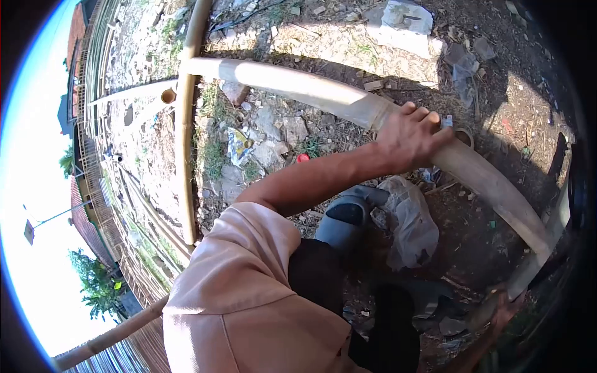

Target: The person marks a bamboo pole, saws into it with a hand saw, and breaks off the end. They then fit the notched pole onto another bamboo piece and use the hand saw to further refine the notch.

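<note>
The left hand (410, 133) sits right of centre in the frame, its fingers (429, 115) curled over the top of a thick bamboo pole (298, 84) that sweeps from the upper left down to the lower right. The right hand (504, 308) shows dimly in shadow at the lower right, near the pole's lower end; whether its fingers are closed on it cannot be told. The likeliest trouble, as I judge it, is the smooth round pole rolling or sliding under a one-sided grip, or the foot in the grey sandal (345, 221) slipping on the loose rubble (273, 133) and plastic bag (407, 224) below. By count: one held pole, one thinner pole (186, 124) crossing it at upper left, one sandal, one bag, one small red cap (303, 158).
</note>
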`<state>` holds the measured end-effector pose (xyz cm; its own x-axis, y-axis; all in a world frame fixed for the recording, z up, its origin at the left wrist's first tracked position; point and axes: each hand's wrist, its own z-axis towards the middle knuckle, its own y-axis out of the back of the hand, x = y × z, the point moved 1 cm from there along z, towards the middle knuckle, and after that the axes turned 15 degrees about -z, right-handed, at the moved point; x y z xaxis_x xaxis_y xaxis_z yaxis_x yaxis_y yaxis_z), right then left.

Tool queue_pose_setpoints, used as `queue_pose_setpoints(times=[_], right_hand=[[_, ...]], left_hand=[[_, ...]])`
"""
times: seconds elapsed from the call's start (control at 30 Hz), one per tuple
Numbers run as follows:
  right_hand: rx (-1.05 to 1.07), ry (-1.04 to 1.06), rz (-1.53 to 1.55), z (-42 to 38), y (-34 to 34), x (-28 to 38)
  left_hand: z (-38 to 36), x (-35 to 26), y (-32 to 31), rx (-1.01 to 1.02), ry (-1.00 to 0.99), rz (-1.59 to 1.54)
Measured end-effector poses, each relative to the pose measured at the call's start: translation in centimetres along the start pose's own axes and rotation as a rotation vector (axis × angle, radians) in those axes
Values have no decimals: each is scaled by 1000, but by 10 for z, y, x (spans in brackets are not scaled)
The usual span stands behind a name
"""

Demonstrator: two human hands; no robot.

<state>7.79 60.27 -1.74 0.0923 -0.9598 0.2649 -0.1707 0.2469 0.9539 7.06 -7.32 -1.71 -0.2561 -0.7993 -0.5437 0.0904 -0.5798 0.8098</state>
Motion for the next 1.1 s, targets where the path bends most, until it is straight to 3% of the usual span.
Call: queue_pose_setpoints(times=[0.07,0.17,0.27,0.37,0.43,0.57,0.6,0.63,0.73,0.8,0.93,1.1], right_hand=[[248,-153,237,4,3,-17],[100,-173,143,-3,7,55],[114,-352,460,-3,16,93],[216,-228,459,17,-1,42],[86,0,134,0,6,15],[168,-336,378,-1,18,127],[105,-164,189,2,19,131],[78,-324,235,-2,14,137],[59,-341,-39,1,12,142],[36,-245,-343,11,8,157],[-89,-348,-343,24,-4,185],[-192,-28,-495,46,-5,243]], left_hand=[[-2,2,0,-16,-13,3],[-1,1,-3,-32,-25,-1],[-3,3,-1,-34,-23,-4],[-5,5,0,-53,-27,-8],[-5,5,-1,-46,-42,-5],[2,-5,7,24,-54,-1],[2,-8,6,34,-56,11],[3,-11,3,5,-72,19],[2,-12,-3,47,18,5],[-2,-7,-11,10,-17,-25],[-19,-3,-28,22,-51,23],[-20,-3,-21,86,-7,11]])
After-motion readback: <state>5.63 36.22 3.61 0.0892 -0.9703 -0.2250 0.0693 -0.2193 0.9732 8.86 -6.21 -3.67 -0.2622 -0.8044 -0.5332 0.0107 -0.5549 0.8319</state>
